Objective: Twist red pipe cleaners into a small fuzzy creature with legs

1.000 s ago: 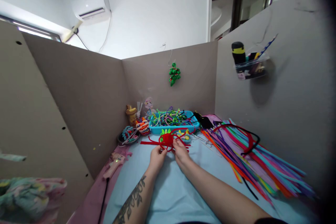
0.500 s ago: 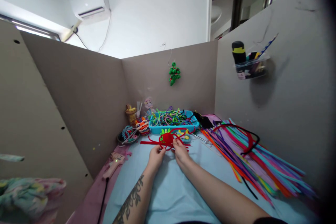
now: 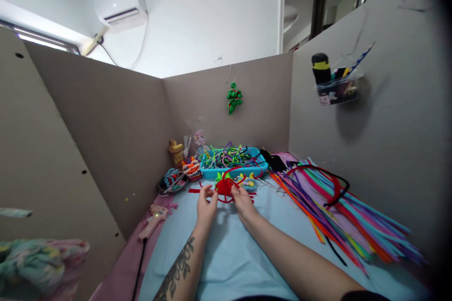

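A rounded red pipe-cleaner figure (image 3: pixel 224 187) with several loose red stems sticking out is held up over the blue cloth (image 3: pixel 226 263). My right hand (image 3: pixel 243 200) pinches its right side between thumb and fingers. At its left edge, the curled fingers of my left hand (image 3: pixel 206 202) are closed against the red stems; the exact contact is too small to make out. Behind the figure sit a small green piece (image 3: pixel 218 177) and a yellow and blue piece (image 3: pixel 250 182), both partly hidden.
A blue basket (image 3: pixel 233 173) of tangled pipe cleaners stands at the back. Long colourful pipe cleaners (image 3: pixel 339 216) spread over the right side, near metal scissors (image 3: pixel 271 185). At left are a dark bowl (image 3: pixel 172 189) and a glue gun (image 3: pixel 154 222). Grey partitions (image 3: pixel 226 127) enclose the table.
My left hand has shifted slightly left and up along the red figure. A red stem now arches higher above the figure. My right hand keeps its pinch in nearly the same place.
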### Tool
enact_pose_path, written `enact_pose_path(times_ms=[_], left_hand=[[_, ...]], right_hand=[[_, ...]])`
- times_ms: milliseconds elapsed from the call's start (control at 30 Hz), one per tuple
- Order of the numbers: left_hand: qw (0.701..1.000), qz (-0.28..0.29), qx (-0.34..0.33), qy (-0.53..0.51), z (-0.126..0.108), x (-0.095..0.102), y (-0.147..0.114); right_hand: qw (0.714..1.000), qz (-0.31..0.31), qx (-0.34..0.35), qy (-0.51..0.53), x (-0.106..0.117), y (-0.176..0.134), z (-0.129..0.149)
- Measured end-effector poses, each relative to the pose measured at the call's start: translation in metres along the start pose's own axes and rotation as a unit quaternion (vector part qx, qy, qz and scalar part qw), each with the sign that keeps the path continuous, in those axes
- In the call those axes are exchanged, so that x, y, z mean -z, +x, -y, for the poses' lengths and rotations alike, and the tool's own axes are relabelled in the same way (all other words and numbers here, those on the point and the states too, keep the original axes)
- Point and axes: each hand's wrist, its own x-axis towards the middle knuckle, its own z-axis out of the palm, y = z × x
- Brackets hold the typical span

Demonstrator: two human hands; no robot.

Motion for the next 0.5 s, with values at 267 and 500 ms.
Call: enact_pose_path(times_ms=[267, 500], left_hand=[[0.999, -0.007, -0.027, 0.034, -0.001, -0.001, 0.000], [0.998, 0.055, 0.009, 0.005, -0.014, -0.004, -0.010]], right_hand=[[0.978, 0.054, 0.128, -0.155, 0.002, -0.002, 0.011], [0.969, 0.062, 0.157, -0.183, 0.002, -0.004, 0.014]])
